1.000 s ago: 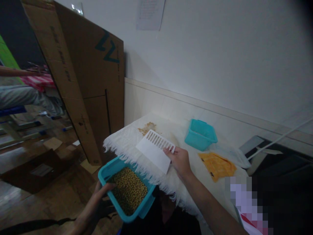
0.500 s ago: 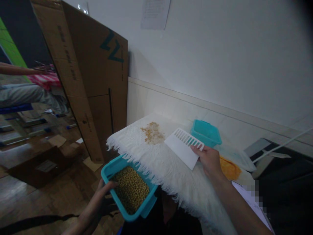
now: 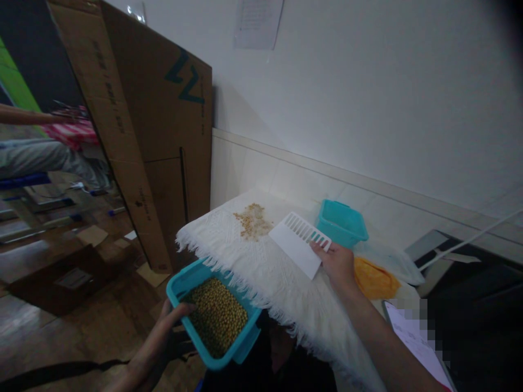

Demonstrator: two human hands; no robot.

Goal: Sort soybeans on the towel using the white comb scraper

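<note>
My left hand [image 3: 169,326] grips the near left rim of a teal plastic basket [image 3: 200,348], thumb inside. Soybeans [image 3: 223,313] fill much of it, and its far side sits just under the fringed edge of a white cloth [image 3: 261,267]. A flat white scraper [image 3: 296,247] with a slotted edge is in my right hand [image 3: 337,264], fingers closed on its right end. It is held low over the cloth. Left of the scraper lies a patch of loose beans and pale crumbs [image 3: 252,220], with a small gap between them.
A second teal basket [image 3: 342,223] stands against the wall, beside an orange cloth [image 3: 375,277] and a clear plastic lid or bag. A tall cardboard box [image 3: 163,120] rises at the left. A clipboard with paper [image 3: 412,337] lies at right. Another person's arm [image 3: 28,115] shows far left.
My right hand has moved the scraper slightly left, nearer the loose beans. The basket in my left hand stays nearly in place; the view has shifted slightly.
</note>
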